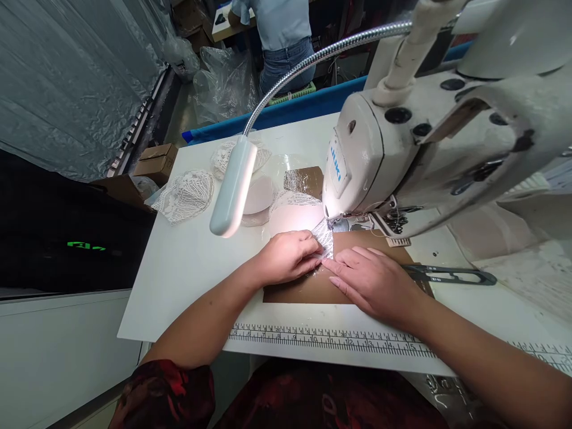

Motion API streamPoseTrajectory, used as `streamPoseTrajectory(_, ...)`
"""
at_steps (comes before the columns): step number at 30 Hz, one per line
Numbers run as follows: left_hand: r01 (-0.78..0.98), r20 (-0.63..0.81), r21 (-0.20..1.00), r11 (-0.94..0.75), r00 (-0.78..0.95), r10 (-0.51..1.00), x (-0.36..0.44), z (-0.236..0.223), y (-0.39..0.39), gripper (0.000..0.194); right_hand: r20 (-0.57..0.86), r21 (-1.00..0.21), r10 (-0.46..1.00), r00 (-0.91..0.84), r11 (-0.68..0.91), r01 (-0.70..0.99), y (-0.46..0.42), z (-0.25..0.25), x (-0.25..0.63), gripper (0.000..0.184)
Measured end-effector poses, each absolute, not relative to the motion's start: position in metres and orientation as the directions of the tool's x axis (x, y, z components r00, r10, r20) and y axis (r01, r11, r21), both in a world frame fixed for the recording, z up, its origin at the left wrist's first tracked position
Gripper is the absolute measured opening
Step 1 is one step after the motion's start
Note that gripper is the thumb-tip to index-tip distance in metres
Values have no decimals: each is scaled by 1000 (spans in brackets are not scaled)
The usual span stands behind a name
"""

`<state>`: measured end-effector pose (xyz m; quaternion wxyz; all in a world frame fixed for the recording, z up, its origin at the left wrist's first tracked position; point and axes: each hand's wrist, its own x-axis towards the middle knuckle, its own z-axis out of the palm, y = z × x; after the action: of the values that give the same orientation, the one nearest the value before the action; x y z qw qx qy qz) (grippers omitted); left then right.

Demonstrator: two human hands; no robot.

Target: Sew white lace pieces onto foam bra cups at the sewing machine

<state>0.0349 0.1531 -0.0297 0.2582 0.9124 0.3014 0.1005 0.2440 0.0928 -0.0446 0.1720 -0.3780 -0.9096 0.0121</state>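
The step in hand looks like guiding and lining up a white, openwork lace piece (328,236) at the stitching point of a white sewing machine (361,152). The lace lies on the bench (192,262), over the far edge of a flat brown sheet (295,293), just in front of the needle area. A pale, smooth, rounded cup (292,219) with a lace border adjoins it on the left.

The left hand (286,257) has its fingers drawn together, apparently clamped on the lace's left side. The right hand (379,286) lies palm down, its fingers extended and the thumb a little apart, the foremost fingertip touching the near end of the lace.

From here, a move calls for light, even control from both hands, the layers kept flat and the fingertips clear of the needle.

The lace's long axis runs roughly front to back: one end points away from the person, towards the needle area, the other towards the person.
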Motion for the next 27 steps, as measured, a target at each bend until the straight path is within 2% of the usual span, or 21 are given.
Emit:
streamPoseTrajectory(2, 542, 26, 493, -680, 772, 635, 37, -32, 152, 22, 300, -148, 694, -654, 711, 687, 93, -45, 244, 30)
streamPoseTrajectory(4, 564, 37, 505, -654, 743, 669, 39, -32, 152, 24, 296, -149, 698, -652, 708, 691, 93, -45, 244, 29)
streamPoseTrajectory(8, 507, 50, 664, -549, 702, 710, 37, -29, 153, 28, 295, -154, 699, -652, 708, 689, 93, -44, 243, 29)
streamPoseTrajectory(10, 491, 39, 690, -532, 709, 705, 36, -29, 153, 31, 294, -157, 699, -652, 708, 688, 93, -44, 243, 28)
streamPoseTrajectory(14, 456, 49, 633, -626, 783, 619, 34, -31, 154, 27, 301, -164, 703, -644, 703, 692, 93, -42, 243, 27)
streamPoseTrajectory(20, 368, 113, 625, -689, 830, 546, 30, -37, 155, 25, 292, -163, 701, -651, 707, 688, 92, -43, 243, 27)
streamPoseTrajectory(27, 353, 169, 492, -795, 857, 486, 28, -41, 156, 26, 269, -174, 700, -662, 711, 681, 89, -44, 246, 26)
